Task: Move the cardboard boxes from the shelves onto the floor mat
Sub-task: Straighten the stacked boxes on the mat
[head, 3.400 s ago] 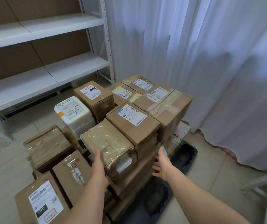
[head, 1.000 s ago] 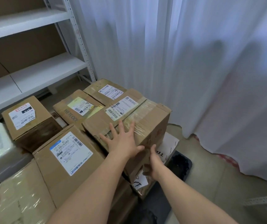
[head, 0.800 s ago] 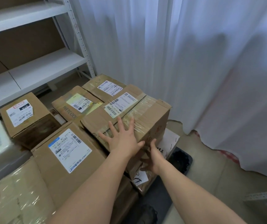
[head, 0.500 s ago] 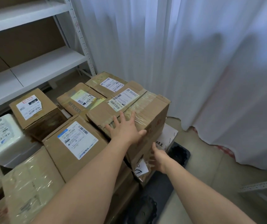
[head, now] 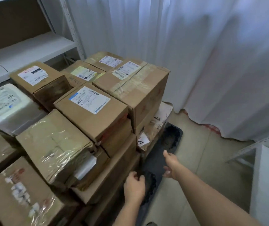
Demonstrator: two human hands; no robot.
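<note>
A: What is the room like?

B: A pale floor (head: 194, 162) with a dark floor mat (head: 161, 154) on it. White shelves (head: 29, 46) stand on the left and a white curtain (head: 195, 46) hangs behind.

A: Where are the cardboard boxes (head: 91, 108)?

B: Stacked on the mat.

A: What changed?

B: Before, the left hand (head: 134, 187) lay flat on the big taped box (head: 135, 84). Now it is low by the stack, fingers curled in; I can't tell if they touch it. The right hand (head: 171, 165) has pulled away, fingers loose, holding nothing.
</note>
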